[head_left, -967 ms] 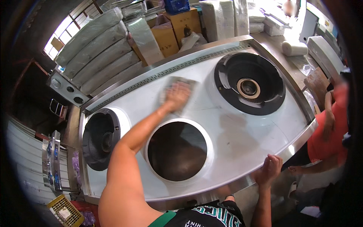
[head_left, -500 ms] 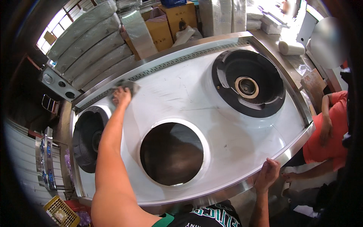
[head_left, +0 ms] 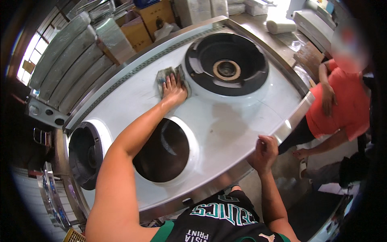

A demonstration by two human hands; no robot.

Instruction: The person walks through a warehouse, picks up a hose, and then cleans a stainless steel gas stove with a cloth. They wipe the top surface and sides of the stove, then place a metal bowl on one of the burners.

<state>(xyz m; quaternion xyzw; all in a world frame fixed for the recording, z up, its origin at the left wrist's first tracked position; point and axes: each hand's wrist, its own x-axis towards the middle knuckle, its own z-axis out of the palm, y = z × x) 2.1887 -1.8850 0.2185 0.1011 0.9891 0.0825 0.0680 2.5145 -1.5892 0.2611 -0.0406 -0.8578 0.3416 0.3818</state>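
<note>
My left hand (head_left: 174,90) presses a grey-green rag (head_left: 165,76) onto the white worktop (head_left: 137,97) of a metal stove unit, fingers spread over the cloth. The rag lies just left of a large black burner ring (head_left: 195,82) with a brass-coloured centre. Beneath my left forearm is a round opening (head_left: 173,153) with a raised white rim, partly hidden by the arm. A second black burner ring (head_left: 82,155) sits at the left end. By the front edge, my right hand (head_left: 266,155) has its fingers curled, with nothing visible in them.
A person in an orange-red shirt (head_left: 336,103) stands at the right end. Plastic-wrapped panels (head_left: 64,60) and cardboard boxes (head_left: 159,16) are stacked behind the unit. A white roll (head_left: 281,27) lies at the back right. A steel frame (head_left: 50,193) stands at the lower left.
My left hand has swept the rag rightward, from near the left burner ring to beside the right one. My right hand's fingers have curled at the front edge. The whole view has shifted.
</note>
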